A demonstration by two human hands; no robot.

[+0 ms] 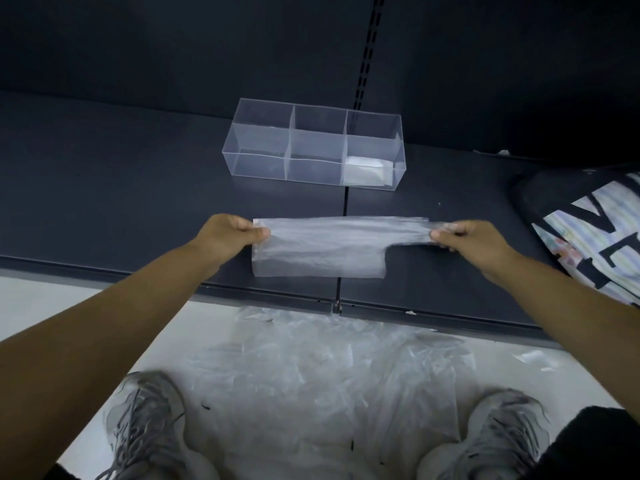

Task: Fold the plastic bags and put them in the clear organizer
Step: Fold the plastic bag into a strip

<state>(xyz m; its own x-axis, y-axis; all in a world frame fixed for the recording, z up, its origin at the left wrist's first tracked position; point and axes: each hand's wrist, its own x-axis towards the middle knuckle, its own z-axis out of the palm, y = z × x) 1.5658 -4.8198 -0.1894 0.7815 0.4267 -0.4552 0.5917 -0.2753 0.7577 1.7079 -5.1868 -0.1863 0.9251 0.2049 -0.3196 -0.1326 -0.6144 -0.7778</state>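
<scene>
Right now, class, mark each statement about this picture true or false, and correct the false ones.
1. The left hand and right hand each pinch an end of the bag. True.
2. The organizer is empty. False: a folded bag lies in its near right compartment.
3. Some loose bags lie on the floor between the shoes. True.
4. The organizer stands on the floor. False: it stands on the shelf.
</scene>
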